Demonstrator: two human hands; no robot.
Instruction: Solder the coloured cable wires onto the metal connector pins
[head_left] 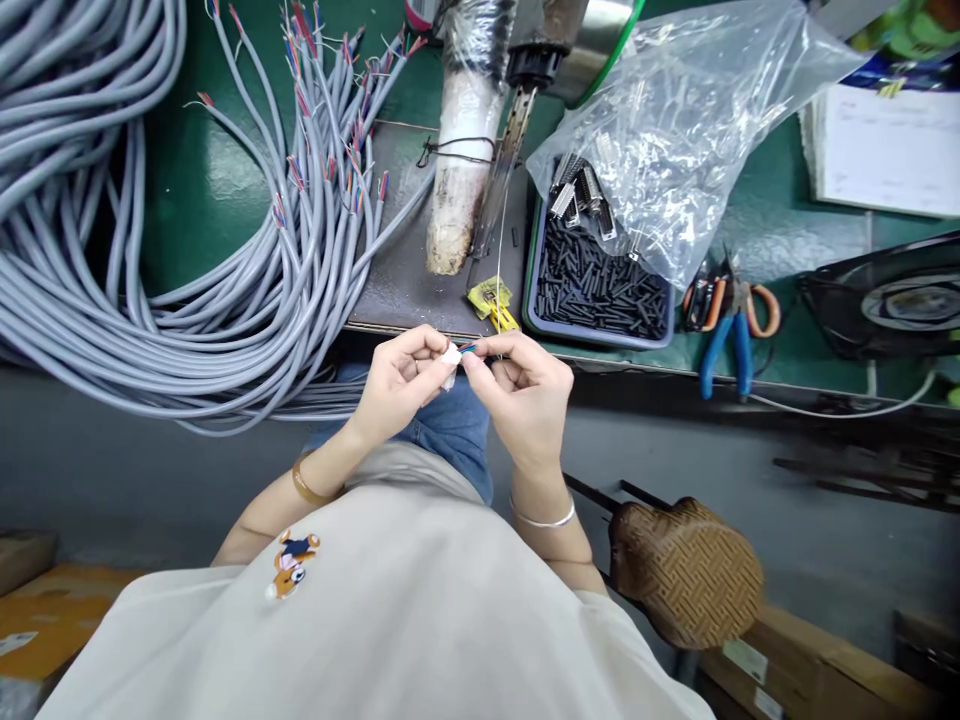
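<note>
Just in front of the table edge, both hands meet over my lap. My left hand point(401, 380) is closed in a pinch on a small crumpled white piece point(451, 356), perhaps tissue or tape. My right hand point(529, 390) pinches thin coloured wires point(468, 348), blue and red among them, which come out beside the white piece. The fingers hide most of these wires and where they lead. Past the hands, a yellow packet point(491, 297) lies on a dark board point(397, 270). Left of it, a large bundle of grey cables point(247, 330) ends in stripped coloured wires.
A soldering iron point(506, 170) points down beside a wrapped white tube point(457, 170). At right, a tray point(600, 335) holds black sleeves and metal connectors under a plastic bag point(675, 120). Pliers point(731, 330), a black fan point(892, 300) and a stool point(697, 575) stand further right.
</note>
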